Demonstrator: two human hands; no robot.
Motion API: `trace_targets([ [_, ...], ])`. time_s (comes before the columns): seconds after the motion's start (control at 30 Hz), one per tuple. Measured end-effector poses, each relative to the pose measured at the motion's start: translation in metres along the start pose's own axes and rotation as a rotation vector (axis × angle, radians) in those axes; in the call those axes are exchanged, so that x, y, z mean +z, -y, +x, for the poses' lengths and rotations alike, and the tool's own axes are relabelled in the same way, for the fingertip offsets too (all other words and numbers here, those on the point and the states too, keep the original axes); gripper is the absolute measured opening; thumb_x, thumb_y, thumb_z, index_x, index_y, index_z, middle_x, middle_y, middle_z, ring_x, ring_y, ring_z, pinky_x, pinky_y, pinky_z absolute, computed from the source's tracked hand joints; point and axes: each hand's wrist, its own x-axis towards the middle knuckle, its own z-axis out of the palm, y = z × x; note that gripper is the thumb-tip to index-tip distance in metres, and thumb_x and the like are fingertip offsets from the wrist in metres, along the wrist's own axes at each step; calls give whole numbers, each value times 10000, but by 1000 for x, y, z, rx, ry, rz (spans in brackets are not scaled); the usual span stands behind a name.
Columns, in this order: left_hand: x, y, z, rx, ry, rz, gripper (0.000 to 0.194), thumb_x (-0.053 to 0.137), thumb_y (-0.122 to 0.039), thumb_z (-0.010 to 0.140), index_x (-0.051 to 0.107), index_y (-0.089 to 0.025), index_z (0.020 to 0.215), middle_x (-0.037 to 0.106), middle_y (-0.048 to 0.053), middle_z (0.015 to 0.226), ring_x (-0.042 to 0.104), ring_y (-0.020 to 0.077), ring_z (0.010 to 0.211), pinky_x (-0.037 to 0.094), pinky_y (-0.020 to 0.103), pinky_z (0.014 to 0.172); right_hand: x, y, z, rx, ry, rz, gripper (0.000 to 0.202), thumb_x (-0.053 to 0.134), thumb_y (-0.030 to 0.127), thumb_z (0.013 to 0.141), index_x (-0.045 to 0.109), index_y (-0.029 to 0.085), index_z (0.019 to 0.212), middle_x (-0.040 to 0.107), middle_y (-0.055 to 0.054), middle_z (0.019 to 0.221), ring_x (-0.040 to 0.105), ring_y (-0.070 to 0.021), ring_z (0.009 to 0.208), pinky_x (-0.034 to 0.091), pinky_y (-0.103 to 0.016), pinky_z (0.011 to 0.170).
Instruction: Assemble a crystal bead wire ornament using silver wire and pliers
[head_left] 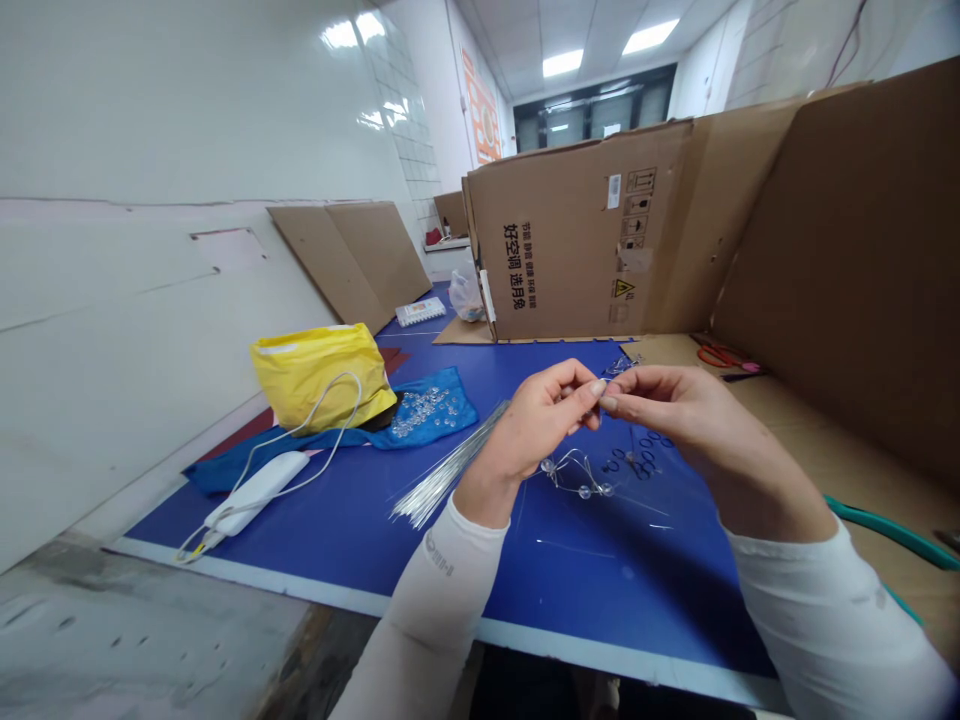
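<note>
My left hand (pixel 546 415) and my right hand (pixel 664 395) meet over the blue table, thumbs and fingertips pinched together. A short bit of thin silvery wire (pixel 604 380) shows between the fingertips; the rest is covered by my fingers. Just below them is a looped wire strand with clear round beads (pixel 585 491); whether it hangs from my fingers or lies on the table I cannot tell. Left of my left wrist rests a bundle of straight silvery wires (pixel 442 478). Under my right hand are several small dark rings (pixel 645 462).
Clear beads (pixel 427 410) lie on a blue cloth (pixel 459 390) beside a yellow bag (pixel 322 375). A white power strip (pixel 259 490) with its cord is at the left. Cardboard (pixel 585 250) walls the back and right. Red-handled scissors (pixel 720 356) and green-handled pliers (pixel 892 530) lie right.
</note>
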Motion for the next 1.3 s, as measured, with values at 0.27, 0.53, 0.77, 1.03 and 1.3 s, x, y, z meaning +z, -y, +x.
trace_targets([
  [0.27,-1,-1,0,-25,35,3,368,673,-515,885,572,-167,825,582,-26,654,468,66,572,346,225,560,1,-1,1,-9,-4,-40,408,814,593,683,711,201,729,735,-56,762,625,-183,714,479,-335,687],
  [0.53,0,0,-1,13,8,8,301,705,-446,871,603,-164,888,587,-37,646,487,63,577,362,219,572,-4,0,0,-10,4,-23,347,836,519,685,720,199,754,690,-26,747,556,-149,687,427,-311,664],
  [0.77,1,1,2,44,-78,-68,245,699,-398,867,590,-185,916,580,-51,621,479,63,549,340,205,527,-3,10,-6,-40,-5,-72,379,756,578,765,726,201,793,711,-53,824,601,-183,772,449,-328,697],
  [1.03,3,2,3,56,-139,-69,232,748,-346,809,618,-179,904,589,-45,683,503,57,583,376,208,558,3,6,-4,-66,-6,-60,377,799,572,714,728,204,762,705,-45,783,616,-192,765,482,-343,703],
  [1.3,3,0,2,43,-104,-64,178,710,-290,797,612,-180,897,578,-47,686,523,60,600,382,208,571,4,9,-6,-60,-1,-88,386,737,588,772,717,203,736,674,-39,758,576,-172,743,437,-318,668],
])
